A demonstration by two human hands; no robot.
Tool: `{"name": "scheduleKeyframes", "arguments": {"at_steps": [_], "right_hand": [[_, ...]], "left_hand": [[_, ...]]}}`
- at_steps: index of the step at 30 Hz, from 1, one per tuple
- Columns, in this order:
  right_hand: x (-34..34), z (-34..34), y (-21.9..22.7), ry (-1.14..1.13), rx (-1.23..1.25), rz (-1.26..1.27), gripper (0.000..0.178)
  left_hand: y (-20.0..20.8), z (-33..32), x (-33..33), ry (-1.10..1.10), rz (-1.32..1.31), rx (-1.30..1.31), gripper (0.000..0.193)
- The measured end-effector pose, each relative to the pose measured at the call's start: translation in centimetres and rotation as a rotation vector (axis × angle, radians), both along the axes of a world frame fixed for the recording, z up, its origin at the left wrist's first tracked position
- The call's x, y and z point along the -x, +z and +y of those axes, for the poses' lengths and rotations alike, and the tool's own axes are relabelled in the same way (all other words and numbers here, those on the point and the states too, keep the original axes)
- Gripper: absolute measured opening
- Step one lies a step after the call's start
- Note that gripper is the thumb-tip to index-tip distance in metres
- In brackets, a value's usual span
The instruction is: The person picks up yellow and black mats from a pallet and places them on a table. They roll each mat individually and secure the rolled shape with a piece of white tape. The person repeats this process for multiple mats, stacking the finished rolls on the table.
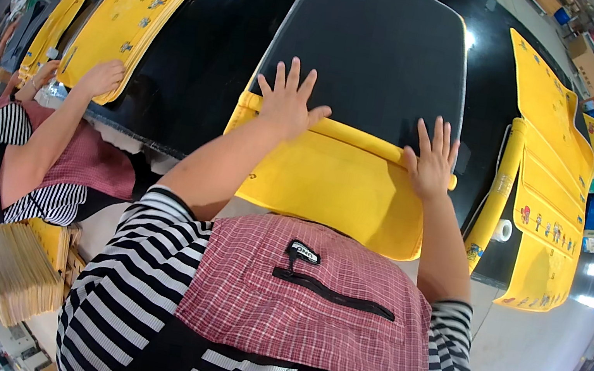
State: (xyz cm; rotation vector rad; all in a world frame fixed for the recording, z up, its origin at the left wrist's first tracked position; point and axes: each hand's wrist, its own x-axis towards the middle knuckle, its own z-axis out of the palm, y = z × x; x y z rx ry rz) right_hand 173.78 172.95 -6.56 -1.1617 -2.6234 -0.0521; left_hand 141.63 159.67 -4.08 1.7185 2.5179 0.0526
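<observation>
Head view. Wearing red checked apron [309,298] over striped shirt [137,292], nearest the lens. Leaning over edge of black worktable [209,53]. Pressing left hand [289,102] flat, fingers spread, not gripping, onto rolled yellow edge [353,133] of yellow padded sheet [336,184]. Pressing right hand [431,161] likewise open, palm down, on the same roll further along. Lying across near table edge, yellow sheet hanging partly off toward the body; roll sitting where it meets dark grey board [378,50], board extending away across the table. Judging both palms spaced apart to be holding the roll evenly along its length and keeping it from unrolling.

Lying to the right: another yellow printed sheet [547,149] with small coloured figures, yellow rolled tube [496,195] beside it, white tape roll [502,230] just next to that. Resting at left: co-worker's hand [101,76] on a further yellow sheet [147,3]. Stacking of tan card pieces [16,264] showing low left.
</observation>
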Motion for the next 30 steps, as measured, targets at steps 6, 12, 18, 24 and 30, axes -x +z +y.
{"name": "scheduleKeyframes", "arguments": {"at_steps": [6, 12, 18, 24, 30], "right_hand": [[1.3, 2.7, 0.0, -0.045, 0.087, 0.214, 0.022], [-0.7, -4.9, -1.9, -0.075, 0.021, 0.143, 0.042], [-2.1, -6.2, -0.1, -0.066, 0.237, 0.125, 0.073], [-0.5, -3.2, 0.7, -0.022, 0.225, 0.068, 0.073], [3.8, 7.2, 0.7, -0.065, 0.115, 0.047, 0.062]], "left_hand": [[1.3, 5.2, 0.2, 0.045, -0.037, 0.145, 0.081], [-1.5, 3.2, 0.6, -0.007, 0.050, -0.127, 0.061], [-3.9, -1.1, 0.8, -0.370, -0.145, -0.344, 0.030], [-2.9, -3.9, -2.0, -0.289, 0.004, -0.255, 0.072], [0.6, 7.6, 0.5, -0.077, -0.022, 0.096, 0.088]]}}
